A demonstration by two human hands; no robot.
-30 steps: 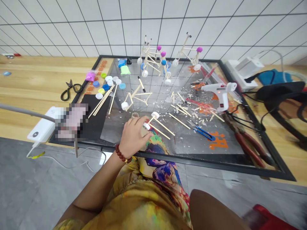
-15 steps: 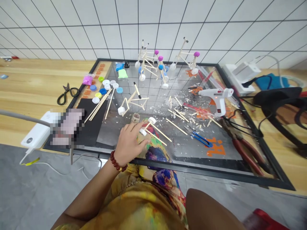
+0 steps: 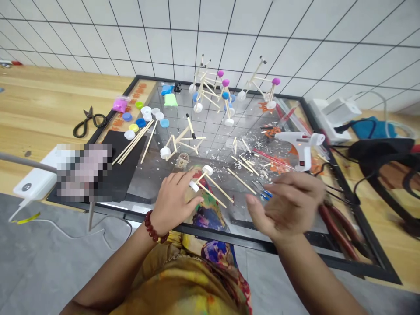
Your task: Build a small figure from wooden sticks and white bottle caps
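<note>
My left hand (image 3: 174, 202), with a beaded bracelet at the wrist, lies on the glossy board with fingers stretched and thumb apart. Its fingertips are beside a small frame of wooden sticks (image 3: 215, 189) with two white bottle-cap wheels (image 3: 207, 169); whether they touch it I cannot tell. To the right hovers my right hand (image 3: 288, 203), thumb and fingers apart and nothing visible in them. Beneath its fingers, the blue-handled snips (image 3: 266, 193) are partly hidden. A larger stick frame (image 3: 183, 139) with a white cap wheel and a dark-ended crosspiece stands just beyond my left hand.
Finished-looking stick models (image 3: 210, 89) stand at the back by the tiled wall. A white glue gun (image 3: 302, 146), red-handled pliers (image 3: 341, 227) and cables are on the right. Bottle caps (image 3: 141, 122), loose sticks (image 3: 134, 144) and black scissors (image 3: 88, 122) lie left; stick scraps litter the middle.
My right hand has come into view from below and now hangs over the blue snips. My left hand stays beside the wheeled stick frame. The view has shifted slightly.
</note>
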